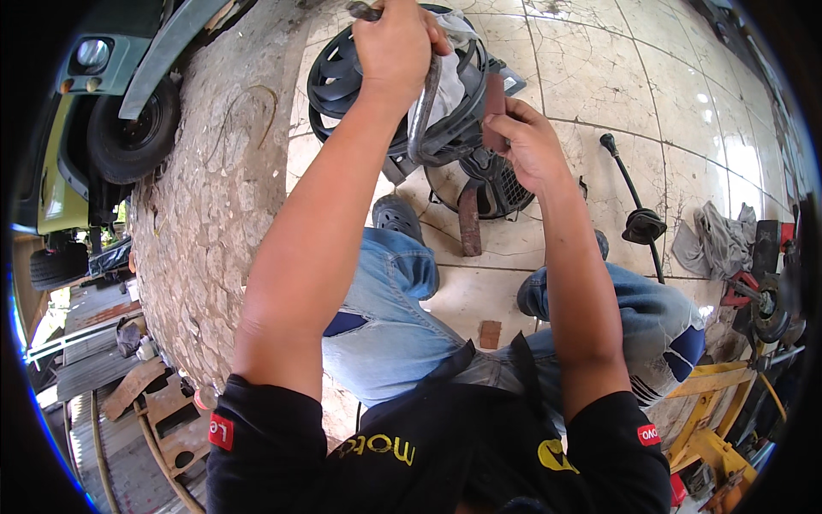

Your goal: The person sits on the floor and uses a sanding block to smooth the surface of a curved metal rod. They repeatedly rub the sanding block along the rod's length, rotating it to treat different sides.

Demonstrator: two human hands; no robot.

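Observation:
My left hand (396, 47) is closed around a bent metal rod (419, 120). One end of the rod sticks out past the fist, and its shiny curved part reaches down toward a black fan shroud (445, 152). Between the thumb and fingers of my right hand (529, 141) is a reddish-brown strip (494, 116) that looks like sandpaper, beside the shroud. Behind the rod lies a whitish cloth (449, 90) on the fan (336, 79). Below the hands, another brown strip (469, 224) rests against a round black part with a mesh grille (507, 190).
A small brown piece (490, 334) lies on the tiles between my legs. To the right are a black rod with a rubber boot (644, 226), a grey rag (723, 242) and a yellow metal frame (706, 411). A vehicle with a black wheel (133, 133) stands at far left beyond rough concrete.

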